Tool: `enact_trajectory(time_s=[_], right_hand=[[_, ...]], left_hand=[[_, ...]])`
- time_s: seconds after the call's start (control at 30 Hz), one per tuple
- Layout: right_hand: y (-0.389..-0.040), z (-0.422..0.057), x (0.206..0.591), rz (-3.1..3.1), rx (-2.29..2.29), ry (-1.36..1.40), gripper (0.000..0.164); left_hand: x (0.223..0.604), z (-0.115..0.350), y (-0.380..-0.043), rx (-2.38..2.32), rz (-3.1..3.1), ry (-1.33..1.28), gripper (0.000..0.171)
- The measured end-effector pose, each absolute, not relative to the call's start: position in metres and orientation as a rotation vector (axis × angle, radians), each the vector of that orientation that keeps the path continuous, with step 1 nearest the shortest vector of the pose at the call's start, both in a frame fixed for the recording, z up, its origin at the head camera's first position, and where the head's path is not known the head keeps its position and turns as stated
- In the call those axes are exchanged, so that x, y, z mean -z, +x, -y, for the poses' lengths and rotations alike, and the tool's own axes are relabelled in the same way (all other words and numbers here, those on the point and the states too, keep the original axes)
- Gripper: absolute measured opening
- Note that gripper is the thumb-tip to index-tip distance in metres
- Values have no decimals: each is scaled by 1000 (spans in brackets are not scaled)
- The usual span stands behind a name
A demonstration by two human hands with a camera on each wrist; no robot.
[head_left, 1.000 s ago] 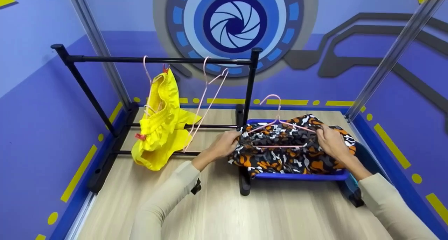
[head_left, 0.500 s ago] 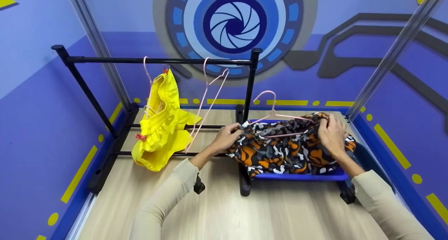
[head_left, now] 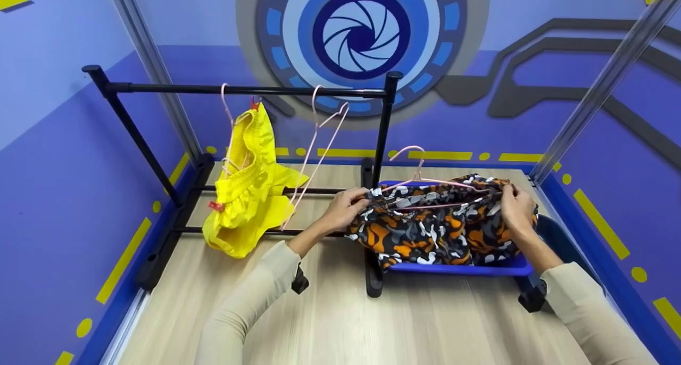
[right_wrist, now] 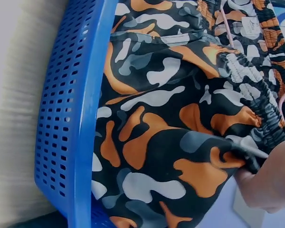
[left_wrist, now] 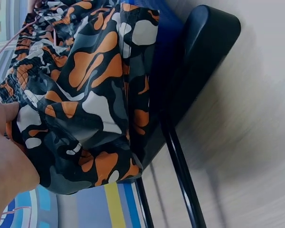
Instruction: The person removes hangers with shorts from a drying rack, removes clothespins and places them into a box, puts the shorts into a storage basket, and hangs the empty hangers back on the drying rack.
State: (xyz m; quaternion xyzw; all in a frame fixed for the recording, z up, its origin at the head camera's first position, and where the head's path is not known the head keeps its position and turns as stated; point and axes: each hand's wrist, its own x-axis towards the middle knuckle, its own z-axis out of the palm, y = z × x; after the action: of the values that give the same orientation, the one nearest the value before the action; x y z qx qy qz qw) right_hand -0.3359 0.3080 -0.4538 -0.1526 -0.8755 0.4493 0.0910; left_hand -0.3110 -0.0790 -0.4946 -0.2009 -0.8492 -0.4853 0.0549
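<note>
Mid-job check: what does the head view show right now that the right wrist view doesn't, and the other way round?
Only the head view: the black clothes rack with the yellow elastic-waist garment and a bare pink hanger on its rail, plus the left hand gripping the cloth.

Only the right wrist view: the slotted side wall of the blue basket.

Both: the right hand holding the camouflage-print garment, the waistband hanger, and the basket's rim.
</note>
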Motion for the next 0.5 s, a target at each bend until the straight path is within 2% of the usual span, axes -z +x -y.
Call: enact_trajectory(time_s=[0.2, 0.5], right_hand=[[-338, -317, 455, 2465, -1516, -600, 39], [-338, -323, 459, 1600, -2529, -462, 34]], left_hand=[[498, 80, -316, 1233, 2597, -776, 19], [505, 81, -318, 1260, 2566, -835, 24]])
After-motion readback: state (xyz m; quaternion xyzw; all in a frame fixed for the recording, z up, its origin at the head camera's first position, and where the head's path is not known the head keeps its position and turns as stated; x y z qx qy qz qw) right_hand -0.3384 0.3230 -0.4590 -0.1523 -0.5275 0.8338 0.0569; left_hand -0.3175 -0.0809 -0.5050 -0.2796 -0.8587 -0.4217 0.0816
